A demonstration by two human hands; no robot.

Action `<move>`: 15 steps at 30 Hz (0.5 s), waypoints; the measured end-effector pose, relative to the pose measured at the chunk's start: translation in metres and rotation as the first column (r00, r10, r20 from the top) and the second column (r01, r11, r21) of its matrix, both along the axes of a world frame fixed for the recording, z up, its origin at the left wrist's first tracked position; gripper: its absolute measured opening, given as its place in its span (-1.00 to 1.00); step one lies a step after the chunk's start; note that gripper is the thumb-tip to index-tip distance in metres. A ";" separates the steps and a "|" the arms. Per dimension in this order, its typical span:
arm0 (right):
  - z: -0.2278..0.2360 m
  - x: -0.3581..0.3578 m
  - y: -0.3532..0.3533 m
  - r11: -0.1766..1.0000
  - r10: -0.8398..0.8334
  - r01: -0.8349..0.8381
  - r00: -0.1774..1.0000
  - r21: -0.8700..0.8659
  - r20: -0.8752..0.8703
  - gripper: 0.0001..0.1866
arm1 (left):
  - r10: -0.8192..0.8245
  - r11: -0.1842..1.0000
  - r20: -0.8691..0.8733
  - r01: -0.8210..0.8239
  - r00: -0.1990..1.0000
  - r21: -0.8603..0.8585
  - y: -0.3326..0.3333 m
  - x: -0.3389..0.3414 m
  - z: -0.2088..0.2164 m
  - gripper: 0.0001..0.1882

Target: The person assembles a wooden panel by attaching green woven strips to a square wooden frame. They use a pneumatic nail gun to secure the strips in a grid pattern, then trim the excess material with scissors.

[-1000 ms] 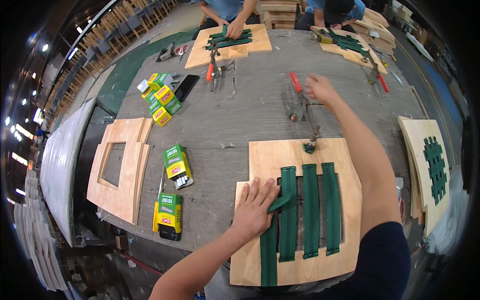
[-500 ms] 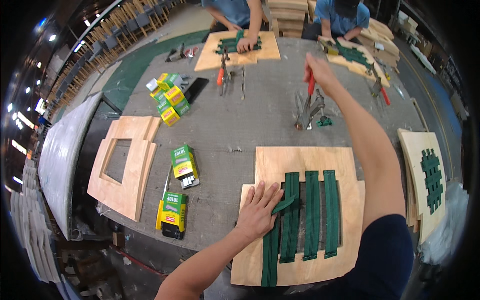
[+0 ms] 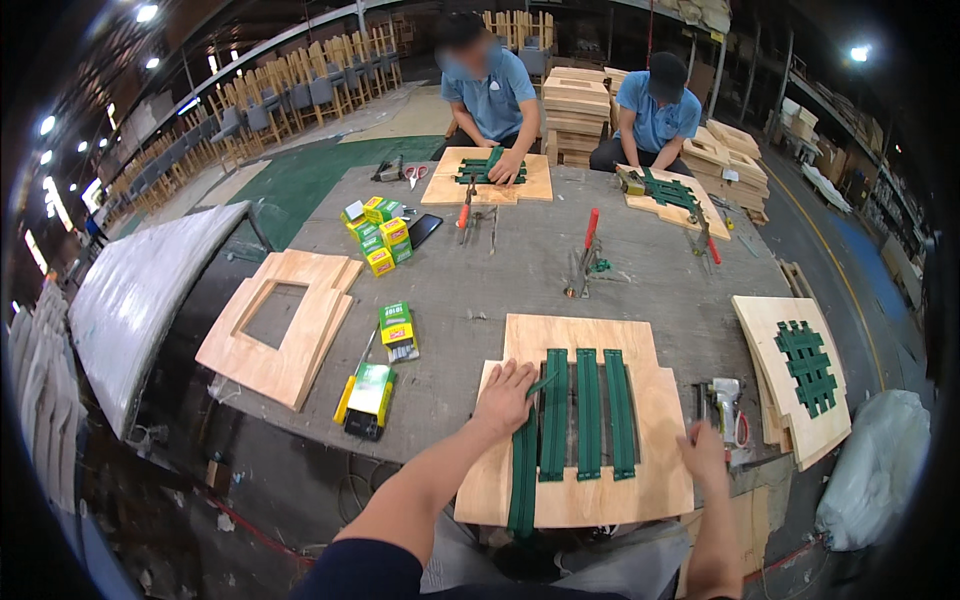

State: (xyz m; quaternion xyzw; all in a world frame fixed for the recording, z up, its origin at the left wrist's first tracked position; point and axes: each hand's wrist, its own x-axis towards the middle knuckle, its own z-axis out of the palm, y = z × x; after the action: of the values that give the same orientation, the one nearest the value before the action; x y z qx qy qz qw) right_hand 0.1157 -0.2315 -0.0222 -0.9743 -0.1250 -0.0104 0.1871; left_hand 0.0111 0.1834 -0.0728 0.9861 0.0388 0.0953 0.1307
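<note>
A pale wooden panel (image 3: 650,400) with a cut-out lies before me at the table's near edge. Three green elastic webbing straps (image 3: 588,415) run lengthwise across the opening, side by side. Along their left another green webbing strap (image 3: 522,480) hangs past the panel's near edge; its upper end bends out beside my fingers. My left hand (image 3: 505,398) lies on the panel's left part over that strap, fingers stretched out and pressing down. Off the panel's right edge is my right hand (image 3: 705,455), smeared by motion, close to a silver staple gun (image 3: 724,398). Its grip is unclear.
A red-handled clamp (image 3: 588,250) stands beyond the panel. Green-yellow staple boxes (image 3: 398,330) and a wooden frame (image 3: 240,350) are at left. A webbed panel (image 3: 765,340) leans at right. Across the table two people work on webbed panels (image 3: 440,185).
My right hand has left the red clamp handle and come back to the panel's right side near the staple gun. My left hand stays on the strap. The view has tilted up.
</note>
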 end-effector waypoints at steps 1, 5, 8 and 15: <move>-0.014 -0.022 -0.013 0.997 -0.052 0.054 0.998 -0.048 0.047 -0.57 | 0.015 1.000 -0.016 -0.015 1.000 0.014 0.002 -0.005 0.004 -0.41; -0.035 -0.044 -0.015 0.968 -0.223 0.228 0.973 0.101 -0.056 -0.52 | 0.079 0.975 0.042 -0.069 0.996 -0.212 -0.022 -0.029 0.023 -0.40; -0.034 -0.045 -0.033 0.927 -0.297 0.324 0.942 0.191 -0.154 -0.50 | 0.044 0.779 0.207 0.096 0.977 -0.619 -0.102 -0.089 0.024 -0.57; -0.004 -0.065 -0.045 0.498 0.263 0.589 0.596 0.636 -0.759 -0.42 | -0.483 0.004 -0.233 -0.265 0.844 -0.964 -0.160 -0.263 0.012 -0.66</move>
State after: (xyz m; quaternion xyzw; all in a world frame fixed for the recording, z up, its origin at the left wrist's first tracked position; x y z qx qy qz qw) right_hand 0.0511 -0.2769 -0.0260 -0.6553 0.0993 0.3356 0.6695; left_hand -0.2523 0.0233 -0.0611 0.5841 0.0451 -0.2385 0.7745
